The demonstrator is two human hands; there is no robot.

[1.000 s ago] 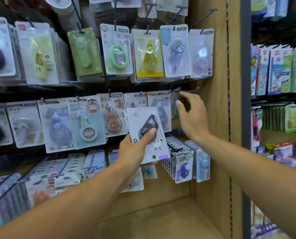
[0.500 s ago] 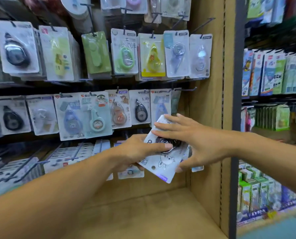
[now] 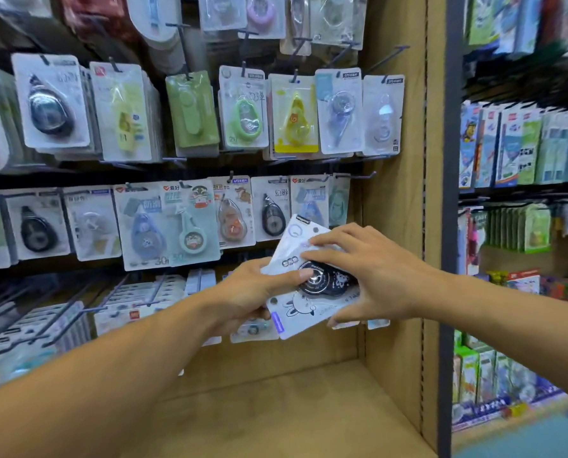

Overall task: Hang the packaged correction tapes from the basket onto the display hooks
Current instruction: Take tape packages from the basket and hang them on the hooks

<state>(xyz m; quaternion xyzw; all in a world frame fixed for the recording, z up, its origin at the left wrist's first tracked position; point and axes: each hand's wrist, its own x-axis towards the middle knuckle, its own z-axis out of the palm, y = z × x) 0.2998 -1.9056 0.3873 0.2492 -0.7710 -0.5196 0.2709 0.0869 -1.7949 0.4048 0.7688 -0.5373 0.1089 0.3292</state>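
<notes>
Our left hand and right hand both grip one packaged correction tape, unhung; the bare hook waits at twelve o'clock.

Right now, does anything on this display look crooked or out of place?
On the hooks, nothing stands out. Only the pack is tilted, held off the hooks by the left hand and right hand.
</notes>
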